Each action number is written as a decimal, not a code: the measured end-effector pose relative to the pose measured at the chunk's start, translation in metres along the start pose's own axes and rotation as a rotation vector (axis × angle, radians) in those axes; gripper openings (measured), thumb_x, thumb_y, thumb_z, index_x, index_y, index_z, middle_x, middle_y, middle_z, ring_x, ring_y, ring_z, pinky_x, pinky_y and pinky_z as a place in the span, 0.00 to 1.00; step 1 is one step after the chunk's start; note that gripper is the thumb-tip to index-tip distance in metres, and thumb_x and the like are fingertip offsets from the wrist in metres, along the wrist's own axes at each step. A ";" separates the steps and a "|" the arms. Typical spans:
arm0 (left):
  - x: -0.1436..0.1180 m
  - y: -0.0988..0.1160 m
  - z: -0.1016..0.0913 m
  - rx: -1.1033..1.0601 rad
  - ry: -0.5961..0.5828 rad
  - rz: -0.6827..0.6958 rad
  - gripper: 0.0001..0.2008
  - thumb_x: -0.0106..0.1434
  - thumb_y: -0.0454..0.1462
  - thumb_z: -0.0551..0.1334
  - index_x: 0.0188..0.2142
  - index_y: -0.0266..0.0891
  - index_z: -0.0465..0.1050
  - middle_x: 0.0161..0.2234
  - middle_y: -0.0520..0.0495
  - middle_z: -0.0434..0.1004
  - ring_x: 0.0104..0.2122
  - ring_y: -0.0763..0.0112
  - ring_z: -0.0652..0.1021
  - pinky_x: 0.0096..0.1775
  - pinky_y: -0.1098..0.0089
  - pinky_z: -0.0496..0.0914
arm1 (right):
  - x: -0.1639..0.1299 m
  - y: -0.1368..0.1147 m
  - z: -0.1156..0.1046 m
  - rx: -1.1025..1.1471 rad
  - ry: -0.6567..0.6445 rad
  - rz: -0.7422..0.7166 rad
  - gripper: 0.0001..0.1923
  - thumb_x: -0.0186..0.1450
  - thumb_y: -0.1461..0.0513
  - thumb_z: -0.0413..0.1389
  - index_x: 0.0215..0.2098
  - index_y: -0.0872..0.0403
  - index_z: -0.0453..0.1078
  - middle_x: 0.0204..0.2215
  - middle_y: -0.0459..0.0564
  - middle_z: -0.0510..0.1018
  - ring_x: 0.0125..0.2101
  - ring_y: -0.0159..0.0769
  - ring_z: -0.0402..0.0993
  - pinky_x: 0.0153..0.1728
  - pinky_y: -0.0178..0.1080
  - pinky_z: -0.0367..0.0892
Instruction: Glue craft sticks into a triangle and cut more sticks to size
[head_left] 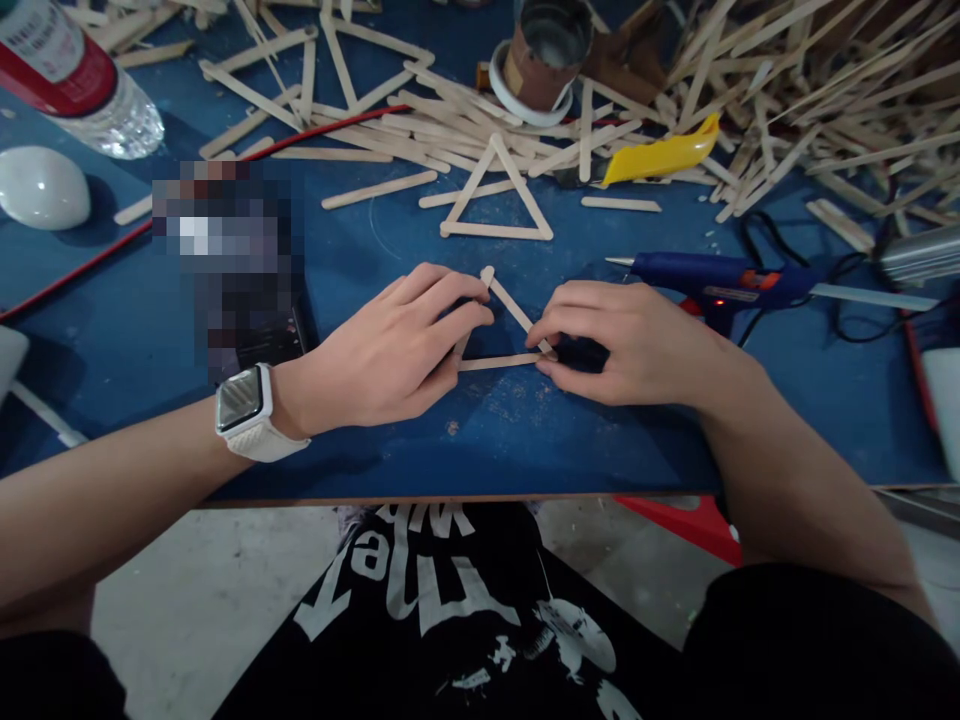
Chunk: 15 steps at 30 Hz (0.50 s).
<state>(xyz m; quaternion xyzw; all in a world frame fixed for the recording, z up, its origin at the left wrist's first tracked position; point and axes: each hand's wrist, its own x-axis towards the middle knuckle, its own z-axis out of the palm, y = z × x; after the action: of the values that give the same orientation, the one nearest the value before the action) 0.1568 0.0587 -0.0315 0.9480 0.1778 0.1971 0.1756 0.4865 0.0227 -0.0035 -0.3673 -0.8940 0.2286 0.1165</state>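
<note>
and now both hands are on a craft-stick triangle (501,362), low on the blue tabletop (375,465), near its front edge. here's the right hand (615,340), thumb and forefinger drawn narrow, pinching the right-hand corner where two sticks meet. over on the other side, the left hand (405,350) bends its fingers across the left side, covering most of that stick; i cannot tell how tightly they grip. a smartwatch (241,398) sits on that wrist. just beyond, a second triangle (496,230) lies flat, all three sides in view, near a scatter of loose craft sticks (405,145). to the right, a blue glue gun (694,278) lies on its side, a small light glowing, nozzle pointing left. farther back there's a yellow utility knife (664,155), and a brown cup (534,75) stands among the sticks.
</note>
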 end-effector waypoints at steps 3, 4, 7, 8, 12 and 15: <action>0.000 -0.001 -0.002 -0.004 -0.007 0.014 0.21 0.82 0.28 0.55 0.69 0.32 0.76 0.70 0.25 0.80 0.68 0.37 0.80 0.66 0.34 0.80 | 0.001 0.000 0.004 -0.032 0.032 -0.053 0.09 0.85 0.58 0.60 0.52 0.48 0.83 0.47 0.51 0.86 0.41 0.42 0.84 0.39 0.43 0.75; 0.000 -0.002 -0.003 -0.020 -0.008 0.011 0.22 0.81 0.27 0.55 0.69 0.33 0.75 0.70 0.26 0.80 0.68 0.37 0.80 0.67 0.34 0.80 | 0.002 0.001 0.005 -0.037 0.042 -0.063 0.09 0.85 0.57 0.60 0.52 0.48 0.84 0.46 0.51 0.86 0.41 0.41 0.84 0.38 0.43 0.74; -0.001 -0.004 -0.005 -0.093 -0.016 -0.019 0.25 0.79 0.26 0.55 0.71 0.37 0.74 0.72 0.30 0.80 0.69 0.40 0.79 0.69 0.34 0.79 | 0.003 0.001 0.008 -0.044 0.058 -0.078 0.11 0.86 0.57 0.60 0.52 0.48 0.86 0.46 0.51 0.86 0.40 0.41 0.84 0.39 0.43 0.75; -0.001 -0.005 -0.006 -0.115 -0.021 -0.031 0.26 0.78 0.25 0.55 0.71 0.38 0.74 0.72 0.31 0.79 0.70 0.41 0.79 0.69 0.34 0.79 | 0.003 0.001 0.009 -0.045 0.058 -0.087 0.11 0.87 0.57 0.60 0.52 0.48 0.86 0.46 0.52 0.86 0.41 0.41 0.84 0.39 0.43 0.75; -0.002 -0.005 -0.008 -0.129 -0.045 -0.043 0.26 0.79 0.26 0.55 0.72 0.38 0.73 0.74 0.31 0.78 0.71 0.41 0.78 0.70 0.35 0.79 | 0.004 0.001 0.010 -0.036 0.049 -0.099 0.11 0.87 0.58 0.60 0.52 0.48 0.87 0.49 0.53 0.87 0.43 0.42 0.85 0.40 0.43 0.76; -0.002 -0.003 -0.007 -0.081 -0.052 -0.026 0.23 0.81 0.28 0.55 0.72 0.33 0.72 0.73 0.27 0.77 0.71 0.38 0.77 0.70 0.35 0.78 | 0.004 0.001 0.010 -0.026 0.037 -0.069 0.12 0.87 0.57 0.60 0.52 0.48 0.87 0.49 0.53 0.87 0.43 0.43 0.85 0.41 0.45 0.77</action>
<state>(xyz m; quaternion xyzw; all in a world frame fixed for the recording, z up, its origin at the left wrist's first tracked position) 0.1514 0.0625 -0.0271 0.9424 0.1775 0.1773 0.2211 0.4806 0.0226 -0.0122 -0.3421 -0.9067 0.2059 0.1359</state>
